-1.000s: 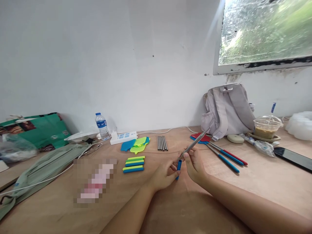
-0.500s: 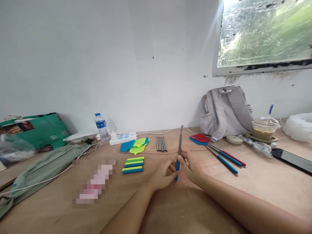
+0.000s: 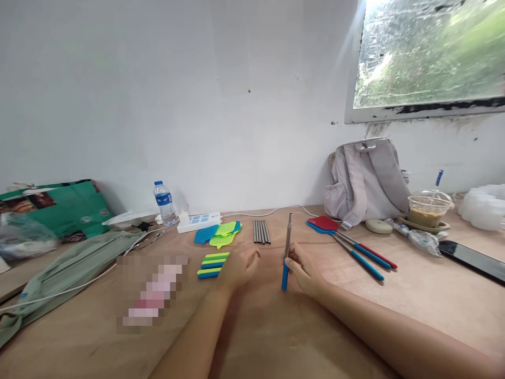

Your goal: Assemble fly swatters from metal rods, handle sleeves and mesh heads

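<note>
We hold a slim silver metal rod (image 3: 289, 231), blue tubular handle (image 3: 284, 279) lowermost, nearly upright over the brown wooden desk (image 3: 268, 326).
Our right hand (image 3: 304, 271) has its fingers closed around it; our left hand (image 3: 240, 267) curls by the lime-and-blue plastic handles (image 3: 209, 272), its grip unclear to us. Silver metal tubes (image 3: 262, 232) lie far, red-and-blue swatters (image 3: 366, 264) right.

A pale grey backpack (image 3: 373, 184) stands against the white wall (image 3: 236, 116), below the window (image 3: 426, 60). Near it is a plastic cup (image 3: 428, 211) with brown drink, and on the counter (image 3: 292, 342) lies a black phone (image 3: 475, 261). At far left, a water bottle (image 3: 164, 202) stands beside a white power strip (image 3: 200, 222).
</note>
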Tool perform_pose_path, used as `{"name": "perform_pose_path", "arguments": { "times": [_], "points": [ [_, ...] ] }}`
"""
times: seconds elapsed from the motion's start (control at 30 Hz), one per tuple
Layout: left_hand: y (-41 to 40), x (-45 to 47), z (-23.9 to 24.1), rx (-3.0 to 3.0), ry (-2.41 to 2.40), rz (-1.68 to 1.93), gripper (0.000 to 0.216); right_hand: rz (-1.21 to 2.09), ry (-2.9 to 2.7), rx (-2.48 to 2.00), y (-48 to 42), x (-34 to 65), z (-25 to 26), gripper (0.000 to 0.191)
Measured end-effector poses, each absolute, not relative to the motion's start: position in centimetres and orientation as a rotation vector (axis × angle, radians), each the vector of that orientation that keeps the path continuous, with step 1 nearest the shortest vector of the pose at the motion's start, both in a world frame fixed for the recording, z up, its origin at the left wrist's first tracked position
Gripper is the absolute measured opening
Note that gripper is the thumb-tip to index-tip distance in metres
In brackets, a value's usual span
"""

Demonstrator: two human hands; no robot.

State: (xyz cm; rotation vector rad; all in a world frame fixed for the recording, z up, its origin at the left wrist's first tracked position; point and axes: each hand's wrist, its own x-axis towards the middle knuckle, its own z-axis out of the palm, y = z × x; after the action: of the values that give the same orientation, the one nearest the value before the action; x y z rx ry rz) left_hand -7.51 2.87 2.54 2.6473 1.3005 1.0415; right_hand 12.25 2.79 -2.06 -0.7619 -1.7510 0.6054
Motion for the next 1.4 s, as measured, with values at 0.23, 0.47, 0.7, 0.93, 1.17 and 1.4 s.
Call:
{"name": "perform_pose_path", "arguments": {
  "times": [0.23, 0.47, 0.7, 0.93, 1.17, 1.4],
  "points": [
    [6.9, -13.6, 1.1, 2.166, 2.053, 1.333, 0.019, 0.568, -1.755, -0.778, 2.6, 12.1, -2.1, 0.004],
    [8.2, -15.9, -0.6, 1.911, 2.415, 1.079, 0.034, 0.4, -1.816, -0.767, 1.8, 11.7, -1.7, 0.004],
    [8.3, -16.5, -0.8, 1.885, 2.415, 1.014, 0.039, 0.511, -1.688, -0.611, 1.8, 11.0, -2.2, 0.044],
    [8.7, -17.6, -0.7, 1.751, 2.395, 1.01, 0.038, 0.266, -1.802, -0.649, 1.7, 11.4, -2.2, 0.034],
    [9.3, -18.0, -0.5, 1.531, 2.4, 1.02, 0.055, 0.281, -1.81, -0.712, 1.6, 11.5, -1.3, 0.038],
    [10.2, -18.3, -0.7, 1.466, 2.388, 0.954, 0.052, 0.187, -1.867, -0.802, 2.1, 11.9, -0.9, 0.031]
  ]
}}
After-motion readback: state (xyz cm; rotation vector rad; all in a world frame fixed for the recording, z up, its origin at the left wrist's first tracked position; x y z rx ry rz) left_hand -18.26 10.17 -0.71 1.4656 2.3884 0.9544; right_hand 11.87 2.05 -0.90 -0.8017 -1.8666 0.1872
